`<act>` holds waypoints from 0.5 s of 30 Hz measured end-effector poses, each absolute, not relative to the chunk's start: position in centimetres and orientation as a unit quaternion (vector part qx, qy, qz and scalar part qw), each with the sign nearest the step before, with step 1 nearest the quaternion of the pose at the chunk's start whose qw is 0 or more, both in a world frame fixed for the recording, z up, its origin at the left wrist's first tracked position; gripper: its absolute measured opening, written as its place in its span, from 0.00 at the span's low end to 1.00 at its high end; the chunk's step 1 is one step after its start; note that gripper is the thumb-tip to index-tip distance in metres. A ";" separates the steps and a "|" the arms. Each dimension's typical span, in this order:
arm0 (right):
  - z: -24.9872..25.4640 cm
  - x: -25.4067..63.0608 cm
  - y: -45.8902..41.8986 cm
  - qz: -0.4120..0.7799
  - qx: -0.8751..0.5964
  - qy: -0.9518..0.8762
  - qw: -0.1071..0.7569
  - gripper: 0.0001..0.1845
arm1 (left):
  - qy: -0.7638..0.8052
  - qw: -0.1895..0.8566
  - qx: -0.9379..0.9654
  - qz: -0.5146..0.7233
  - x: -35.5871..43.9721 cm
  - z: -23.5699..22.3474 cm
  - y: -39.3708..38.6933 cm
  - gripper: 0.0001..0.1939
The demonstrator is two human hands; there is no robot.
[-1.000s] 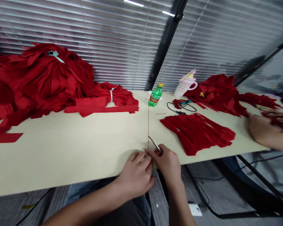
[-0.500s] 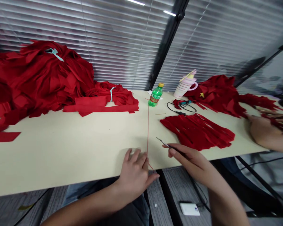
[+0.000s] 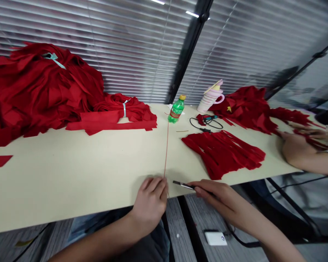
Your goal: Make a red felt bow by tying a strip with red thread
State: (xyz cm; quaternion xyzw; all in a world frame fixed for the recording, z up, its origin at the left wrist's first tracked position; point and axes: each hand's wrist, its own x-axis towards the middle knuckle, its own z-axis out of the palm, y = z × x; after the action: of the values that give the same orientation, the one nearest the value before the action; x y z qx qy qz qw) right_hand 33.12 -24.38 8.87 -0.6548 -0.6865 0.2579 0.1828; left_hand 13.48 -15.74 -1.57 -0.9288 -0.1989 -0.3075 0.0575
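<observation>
Blinds (image 3: 120, 47) with horizontal slats form the backdrop, standing behind a pale desk (image 3: 79, 171). Large heap of red cloth (image 3: 51, 87), with a light blue tie near its top, occupies the desk's left end. Smaller red heap (image 3: 246, 109) lies at the right rear. Red strips (image 3: 224, 153) are spread in front of it, roughly side by side. Tied red bundle (image 3: 136, 111), banded in light blue, adjoins the large heap.

Right hand (image 3: 224, 196) holds a slim dark tool (image 3: 183, 185), its fingers closed around the rear part and its tip pointing toward the left hand. Left hand (image 3: 149, 203) rests at the desk's front edge, fingers close together on a red thread (image 3: 166, 149). Another person's hand (image 3: 296, 145) touches red cloth at far right.

Pale cup (image 3: 207, 101), handled and topped in pink and yellow, stands at the rear; its contents are hidden. Green bottle (image 3: 177, 109), yellow-capped and upright, stands to its left; its fill level cannot be told. Black cable (image 3: 221, 125) lies coiled before the cup. White device (image 3: 215, 238) lies below desk level. Red thread runs from the bottle's base to the left hand, a short end emerging beside the fingers.
</observation>
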 end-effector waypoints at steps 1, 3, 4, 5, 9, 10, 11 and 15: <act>8.6 33.2 -24.5 0.254 -0.657 -0.689 0.170 0.16 | -0.197 0.061 -0.926 -0.315 13.5 -1.7 -15.7 0.10; 7.9 33.6 -24.7 0.229 -0.665 -0.695 0.151 0.15 | -0.196 0.068 -0.920 -0.333 13.5 -1.9 -15.8 0.10; 7.5 33.8 -24.8 0.213 -0.668 -0.697 0.148 0.14 | -0.195 0.071 -0.917 -0.341 13.6 -2.0 -15.8 0.10; 7.1 34.0 -25.0 0.200 -0.669 -0.700 0.151 0.13 | -0.195 0.073 -0.914 -0.348 13.7 -2.1 -15.8 0.10; 5.6 34.1 -25.8 0.181 -0.646 -0.716 0.195 0.05 | -0.193 0.074 -0.910 -0.358 13.8 -2.1 -15.8 0.09; 5.1 33.9 -26.0 0.179 -0.638 -0.720 0.206 0.04 | -0.193 0.073 -0.910 -0.359 13.8 -2.0 -15.8 0.09; 4.5 33.6 -26.3 0.175 -0.634 -0.721 0.219 0.03 | -0.192 0.071 -0.911 -0.358 13.7 -1.9 -15.8 0.08; 1.3 32.5 -27.6 0.116 -0.623 -0.711 0.305 0.10 | -0.194 0.054 -0.915 -0.349 13.7 -1.5 -15.7 0.08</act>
State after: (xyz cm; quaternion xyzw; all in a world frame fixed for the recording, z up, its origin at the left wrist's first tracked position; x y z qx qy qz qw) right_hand 32.53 -27.60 1.30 -0.6234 -0.7106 0.1158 0.3050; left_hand 13.67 -15.65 -1.48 -0.9154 -0.1937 -0.3487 0.0539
